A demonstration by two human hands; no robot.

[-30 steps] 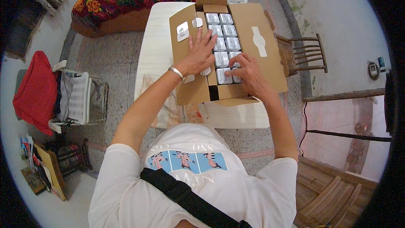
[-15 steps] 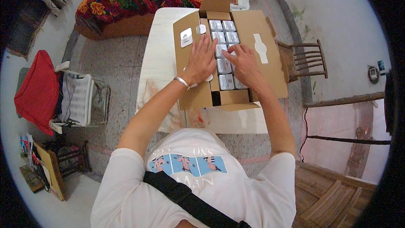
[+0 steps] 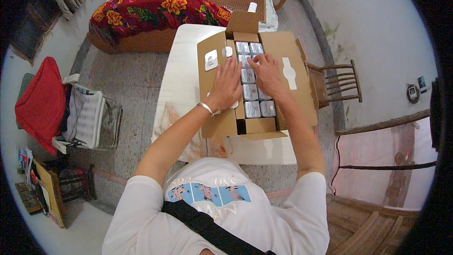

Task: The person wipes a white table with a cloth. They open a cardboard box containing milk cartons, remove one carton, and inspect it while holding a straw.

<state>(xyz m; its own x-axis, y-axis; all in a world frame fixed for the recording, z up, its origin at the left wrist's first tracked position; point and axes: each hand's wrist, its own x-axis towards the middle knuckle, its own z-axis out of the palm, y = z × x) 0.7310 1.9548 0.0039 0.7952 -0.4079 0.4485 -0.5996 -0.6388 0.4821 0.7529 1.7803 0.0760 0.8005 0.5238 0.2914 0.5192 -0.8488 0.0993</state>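
Note:
An open brown cardboard box (image 3: 211,123) lies on the white table, its flaps folded outward. Two columns of small silver-grey packets (image 3: 253,109) stand inside it. My left hand (image 3: 226,86), with a silver bangle at the wrist, rests on the box's left inner edge, fingers stretched toward the far end and fingertips beside the packets. Over the right column is my right hand (image 3: 270,76), fingers bent and drawn together at the second row from the far end. Whatever lies under those fingertips is hidden. White stickers (image 3: 211,60) show on the left flap.
The white table (image 3: 177,66) carries the box. A wooden chair (image 3: 332,82) stands close to its right side. Beyond is a bed with a red flowered blanket (image 3: 155,12). At the left stands a white chair (image 3: 88,118) with a red cloth (image 3: 42,106).
My right hand has moved from the third row of packets to the second row, farther from me. My left hand stays on the box edge. The whole view has tilted slightly.

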